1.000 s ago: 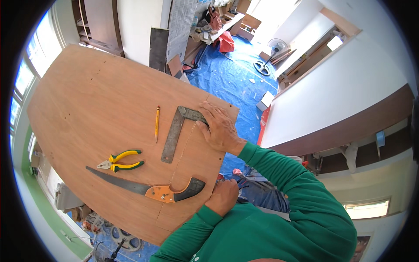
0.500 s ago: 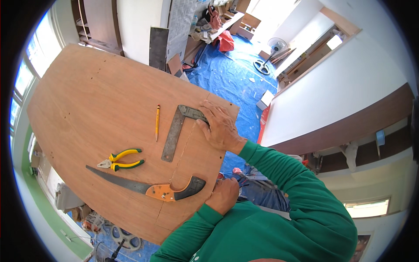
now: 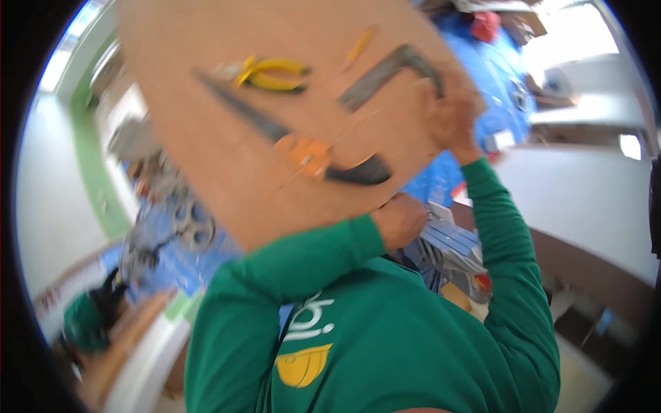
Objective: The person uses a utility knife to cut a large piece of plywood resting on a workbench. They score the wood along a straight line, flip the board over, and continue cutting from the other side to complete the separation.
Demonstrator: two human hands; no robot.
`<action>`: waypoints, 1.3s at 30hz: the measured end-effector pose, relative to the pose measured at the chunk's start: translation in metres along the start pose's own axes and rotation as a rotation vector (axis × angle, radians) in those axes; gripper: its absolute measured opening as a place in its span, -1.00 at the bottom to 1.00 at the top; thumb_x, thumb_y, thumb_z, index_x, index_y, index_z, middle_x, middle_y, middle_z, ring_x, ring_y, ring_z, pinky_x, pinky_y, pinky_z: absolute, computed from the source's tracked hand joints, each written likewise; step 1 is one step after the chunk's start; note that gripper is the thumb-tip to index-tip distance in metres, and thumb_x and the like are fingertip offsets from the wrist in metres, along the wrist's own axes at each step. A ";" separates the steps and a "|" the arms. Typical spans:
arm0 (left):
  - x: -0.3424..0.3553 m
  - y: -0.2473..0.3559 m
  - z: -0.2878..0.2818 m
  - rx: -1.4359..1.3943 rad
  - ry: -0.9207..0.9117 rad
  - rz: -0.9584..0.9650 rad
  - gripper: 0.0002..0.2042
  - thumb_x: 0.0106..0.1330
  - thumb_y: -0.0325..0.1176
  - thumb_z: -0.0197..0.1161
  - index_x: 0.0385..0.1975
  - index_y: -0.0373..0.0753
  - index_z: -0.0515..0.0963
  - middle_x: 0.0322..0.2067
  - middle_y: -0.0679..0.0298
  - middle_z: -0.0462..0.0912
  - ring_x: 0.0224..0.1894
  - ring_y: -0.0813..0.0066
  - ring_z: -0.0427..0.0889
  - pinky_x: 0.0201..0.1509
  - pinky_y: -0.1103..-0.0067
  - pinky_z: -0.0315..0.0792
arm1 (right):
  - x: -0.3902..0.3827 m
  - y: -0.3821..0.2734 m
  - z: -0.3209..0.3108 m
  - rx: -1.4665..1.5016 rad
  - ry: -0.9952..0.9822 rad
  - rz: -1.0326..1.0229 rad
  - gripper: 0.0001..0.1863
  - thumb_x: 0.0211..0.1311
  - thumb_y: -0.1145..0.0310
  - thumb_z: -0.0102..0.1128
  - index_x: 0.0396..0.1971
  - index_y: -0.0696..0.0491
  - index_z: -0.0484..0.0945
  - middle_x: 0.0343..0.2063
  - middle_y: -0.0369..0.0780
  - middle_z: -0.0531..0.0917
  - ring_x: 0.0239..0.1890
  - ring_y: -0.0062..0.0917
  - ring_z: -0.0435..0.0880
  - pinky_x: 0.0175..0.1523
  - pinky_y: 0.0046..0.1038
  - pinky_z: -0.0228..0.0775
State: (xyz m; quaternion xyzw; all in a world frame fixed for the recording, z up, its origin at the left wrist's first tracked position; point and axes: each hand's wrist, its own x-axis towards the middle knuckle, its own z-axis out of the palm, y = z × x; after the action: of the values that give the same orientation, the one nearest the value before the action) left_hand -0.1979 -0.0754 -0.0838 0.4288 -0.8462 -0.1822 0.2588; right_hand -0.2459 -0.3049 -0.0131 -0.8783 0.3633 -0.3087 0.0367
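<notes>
My right hand [image 3: 453, 115], blurred by motion, is at the short arm of a dark metal carpenter's square [image 3: 380, 77], its fingers around that arm. The square lies on a wide plywood board [image 3: 227, 172]. Closed like a fist, my left hand [image 3: 401, 221] is at the board's near edge; what its fingers hold, if anything, is hidden. Nearest to it on the board lies a curved pruning saw [image 3: 308, 157] with an orange and black handle. Beyond the saw are pliers [image 3: 272, 73] with yellow and green handles. A yellow pencil [image 3: 360, 47] lies left of the square.
Blue plastic sheeting [image 3: 492, 82] covers the floor past the board's right edge. At the left, a grey fan base [image 3: 194, 226] stands on more sheeting. A blurred dark green shape [image 3: 88, 322] is at the lower left. A white panel [image 3: 578, 199] stands on the right.
The view has swung, so the board and tools sit higher and are tilted, with more of my torso showing. Both hands stay at about the same places on the board.
</notes>
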 end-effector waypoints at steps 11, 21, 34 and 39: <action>-0.016 0.035 -0.014 0.053 -0.201 -0.366 -0.85 0.23 -0.37 0.34 -0.31 -0.30 0.72 -0.33 -0.01 0.77 -0.24 -0.04 0.83 -0.28 0.14 0.67 | 0.007 0.011 0.011 -0.093 -0.123 0.031 -0.40 0.51 0.05 0.21 0.35 0.13 0.54 0.31 0.11 0.60 0.37 0.06 0.55 0.43 -0.06 0.39; -0.227 0.208 -0.057 -0.830 0.688 -1.245 -0.82 0.52 -0.45 0.33 -0.02 -0.40 0.63 -0.24 0.15 0.77 -0.19 0.42 0.77 -0.08 0.47 0.66 | -0.052 -0.019 -0.079 0.582 -0.140 0.140 -0.47 0.50 0.06 0.32 0.25 0.13 0.65 0.01 -0.02 0.81 0.03 -0.23 0.79 0.23 -0.30 0.55; -0.188 0.339 -0.154 -0.505 1.270 -0.601 -0.77 0.40 -0.74 0.29 0.01 -0.48 0.57 -0.15 0.02 0.77 -0.09 0.24 0.82 0.06 0.36 0.73 | -0.178 -0.172 -0.281 0.983 -0.479 -0.255 -0.42 0.26 0.05 0.61 0.04 0.24 0.73 -0.50 -0.25 0.72 -0.49 -0.61 0.66 -0.30 -0.53 0.47; -0.171 0.337 -0.179 -0.279 1.090 -0.178 -0.75 0.36 -0.65 0.24 0.02 -0.46 0.53 -0.13 -0.15 0.72 -0.32 0.19 0.74 -0.27 0.37 0.77 | -0.176 -0.182 -0.324 1.050 -0.027 -0.543 -0.69 0.30 0.30 0.54 -0.21 0.25 0.69 -0.55 -0.21 0.69 -0.62 -0.50 0.59 -0.47 -0.42 0.41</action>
State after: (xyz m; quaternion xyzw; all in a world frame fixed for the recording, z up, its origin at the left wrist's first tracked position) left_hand -0.2195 0.2398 0.1898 0.4921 -0.5191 -0.0656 0.6957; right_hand -0.4138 -0.0035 0.2103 -0.8081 -0.0762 -0.4341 0.3908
